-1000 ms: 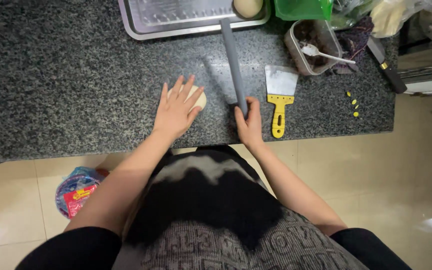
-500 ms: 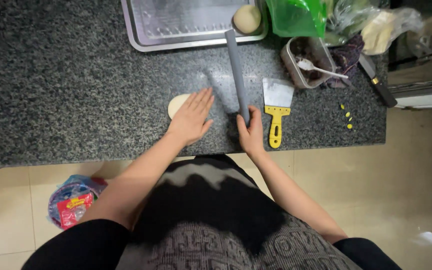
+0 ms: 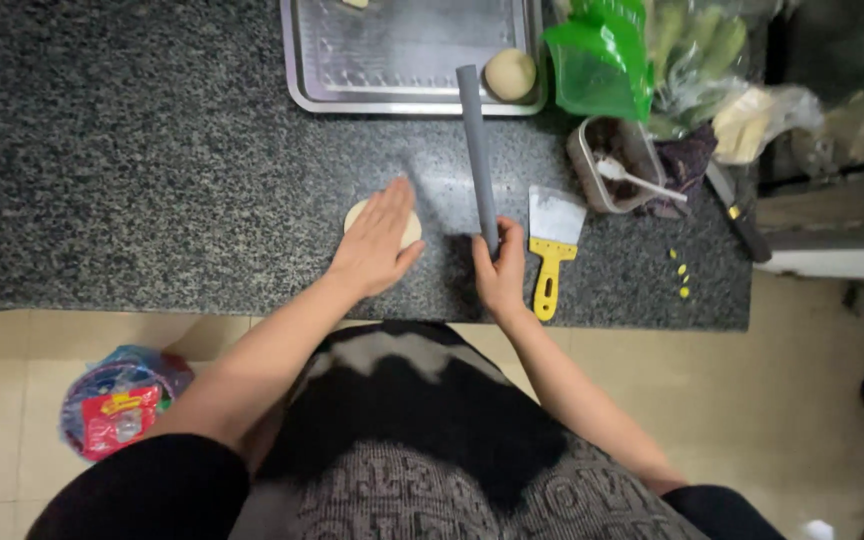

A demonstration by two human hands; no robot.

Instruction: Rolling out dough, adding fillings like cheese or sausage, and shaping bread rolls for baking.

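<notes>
While left hand (image 3: pixel 377 240) is pressing dough disc (image 3: pixel 382 222) flat on bench (image 3: pixel 152 150), fingers open, I'm seeing right hand (image 3: pixel 500 275) gripping grey rolling pin (image 3: pixel 478 150) end, steadying it

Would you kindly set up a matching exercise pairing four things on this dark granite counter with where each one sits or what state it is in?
Things:
1. flat pale dough disc
2. long grey rolling pin
3. yellow-handled metal scraper
4. round dough ball

Places or states:
A. lying on the counter just right of the right hand
B. sitting in the corner of the steel tray
C. pressed under the left hand
D. gripped at its near end by the right hand, far end resting over the tray's edge

Pairs: 1-C, 2-D, 3-A, 4-B
</notes>
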